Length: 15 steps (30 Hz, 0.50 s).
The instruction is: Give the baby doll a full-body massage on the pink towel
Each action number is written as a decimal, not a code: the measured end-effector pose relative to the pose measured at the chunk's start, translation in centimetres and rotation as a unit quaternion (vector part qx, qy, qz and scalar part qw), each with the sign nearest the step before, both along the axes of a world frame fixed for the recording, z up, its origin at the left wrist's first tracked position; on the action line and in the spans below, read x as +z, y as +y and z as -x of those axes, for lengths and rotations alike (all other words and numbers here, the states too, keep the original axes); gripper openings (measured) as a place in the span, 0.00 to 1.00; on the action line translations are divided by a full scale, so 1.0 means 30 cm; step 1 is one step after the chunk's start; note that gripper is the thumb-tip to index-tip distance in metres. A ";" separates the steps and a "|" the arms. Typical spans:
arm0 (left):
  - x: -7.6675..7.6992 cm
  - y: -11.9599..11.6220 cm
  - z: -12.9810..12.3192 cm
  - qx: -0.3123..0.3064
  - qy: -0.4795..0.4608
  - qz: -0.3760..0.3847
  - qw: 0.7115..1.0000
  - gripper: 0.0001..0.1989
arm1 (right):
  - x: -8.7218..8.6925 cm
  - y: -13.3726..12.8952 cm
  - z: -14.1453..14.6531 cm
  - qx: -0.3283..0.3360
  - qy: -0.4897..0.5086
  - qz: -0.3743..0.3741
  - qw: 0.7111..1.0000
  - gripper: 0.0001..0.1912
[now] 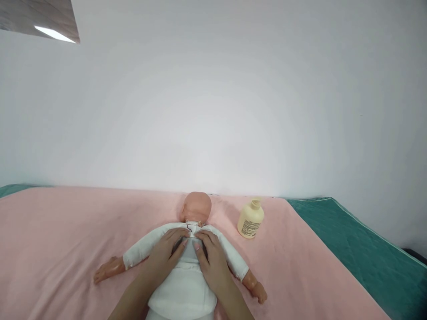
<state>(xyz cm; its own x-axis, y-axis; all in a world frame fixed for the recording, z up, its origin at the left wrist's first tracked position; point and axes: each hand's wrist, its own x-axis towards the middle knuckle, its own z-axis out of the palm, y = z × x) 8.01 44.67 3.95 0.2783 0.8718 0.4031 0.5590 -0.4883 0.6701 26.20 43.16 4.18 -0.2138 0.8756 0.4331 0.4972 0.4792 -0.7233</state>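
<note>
A baby doll with a white cloth body lies on a pink sheet, the back of its bald head toward the wall and its arms spread to both sides. My left hand rests on the left side of the doll's upper back, fingers stretched out. On the right side, my right hand lies the same way, its fingers apart. Between them a strip of the white body shows, with a dark thread near the neck. Neither hand grips anything. The doll's lower end runs out of view.
A pale yellow pump bottle with printed text stands right of the doll's head. The pink sheet covers a green quilted pad, visible at the right and far left. A white wall rises behind. A reflective panel hangs upper left.
</note>
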 end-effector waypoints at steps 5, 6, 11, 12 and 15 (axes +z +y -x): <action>0.002 0.000 -0.001 -0.005 0.004 0.024 1.000 0.14 | 0.008 0.003 -0.001 0.011 -0.016 0.022 1.000 0.13; 0.001 0.001 -0.001 -0.007 0.004 0.025 1.000 0.14 | 0.010 0.002 -0.001 0.010 -0.018 0.024 1.000 0.13; -0.011 0.009 -0.001 -0.011 0.006 -0.003 1.000 0.14 | 0.007 -0.004 -0.001 0.003 -0.018 0.018 1.000 0.14; -0.014 0.009 -0.001 -0.011 0.007 -0.011 1.000 0.14 | 0.003 -0.005 -0.001 0.001 -0.018 0.014 1.000 0.14; -0.018 0.008 -0.002 -0.008 0.015 -0.022 1.000 0.14 | -0.008 -0.004 -0.002 -0.002 -0.022 0.004 1.000 0.17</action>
